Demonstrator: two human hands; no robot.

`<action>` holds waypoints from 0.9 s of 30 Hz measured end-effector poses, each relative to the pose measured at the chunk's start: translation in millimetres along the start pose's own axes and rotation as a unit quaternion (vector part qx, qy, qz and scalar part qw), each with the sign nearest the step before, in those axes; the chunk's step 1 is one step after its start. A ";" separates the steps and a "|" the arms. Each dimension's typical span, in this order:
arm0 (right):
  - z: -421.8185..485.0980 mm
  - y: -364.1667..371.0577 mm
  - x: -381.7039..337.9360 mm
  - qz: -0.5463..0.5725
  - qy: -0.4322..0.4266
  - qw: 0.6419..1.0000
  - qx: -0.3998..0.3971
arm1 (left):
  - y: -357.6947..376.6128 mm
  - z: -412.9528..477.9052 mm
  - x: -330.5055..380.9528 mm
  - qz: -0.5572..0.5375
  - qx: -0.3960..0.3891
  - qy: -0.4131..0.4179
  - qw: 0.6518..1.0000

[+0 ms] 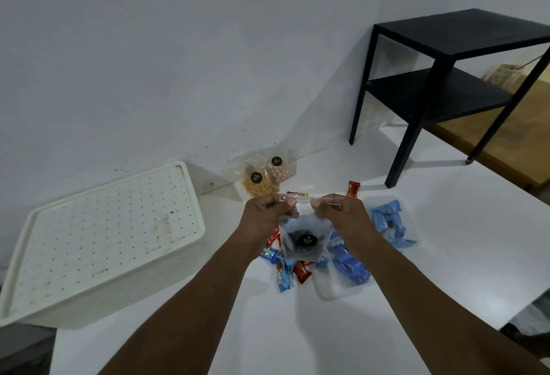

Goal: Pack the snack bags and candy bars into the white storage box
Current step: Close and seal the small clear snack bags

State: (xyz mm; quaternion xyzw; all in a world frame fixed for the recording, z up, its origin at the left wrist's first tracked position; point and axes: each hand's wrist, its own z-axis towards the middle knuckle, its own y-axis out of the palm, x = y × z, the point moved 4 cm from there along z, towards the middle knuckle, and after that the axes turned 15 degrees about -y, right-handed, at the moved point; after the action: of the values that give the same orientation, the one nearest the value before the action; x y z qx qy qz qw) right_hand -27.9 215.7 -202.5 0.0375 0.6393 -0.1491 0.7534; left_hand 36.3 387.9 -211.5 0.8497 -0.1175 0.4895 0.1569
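White wall stands behind a white table. At the left of the table sits the box. Its lid with little holes is on, so nothing can go in yet. Two snack bags lean on the wall at the back. Blue and red candy bars lie in a heap on the table, and more blue ones lie in a clear tray at the right. Above the heap, the person holds up a clear bag with dark snacks inside. The left hand and the right hand each pinch its top edge with curled fingers, one hand near each corner, so the bag hangs straight down. They may be pressing the top closed so nothing spills, but that is a guess. The bag is well apart from the box.
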 end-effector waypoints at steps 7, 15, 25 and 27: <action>11.0 8.8 -17.6 -0.019 -0.031 0.999 -0.034 | -6.2 -7.2 -1.8 -0.023 -0.008 -0.009 1.000; 4.5 11.4 -8.7 0.066 0.012 0.998 -0.023 | -16.0 -10.8 12.3 -0.009 0.020 0.007 1.000; 1.4 6.4 -12.1 0.090 0.013 0.996 -0.016 | -8.8 -16.7 15.8 0.036 0.042 0.017 0.998; -0.2 5.2 -8.8 0.104 0.023 0.994 -0.003 | -6.3 -17.9 16.0 0.042 0.028 0.017 0.999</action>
State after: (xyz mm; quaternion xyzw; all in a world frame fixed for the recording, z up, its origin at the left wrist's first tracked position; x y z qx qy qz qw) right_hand -27.9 222.3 -194.7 0.1050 0.6497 -0.0669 0.7499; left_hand 32.2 399.8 -190.1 0.8398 -0.1366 0.5129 0.1138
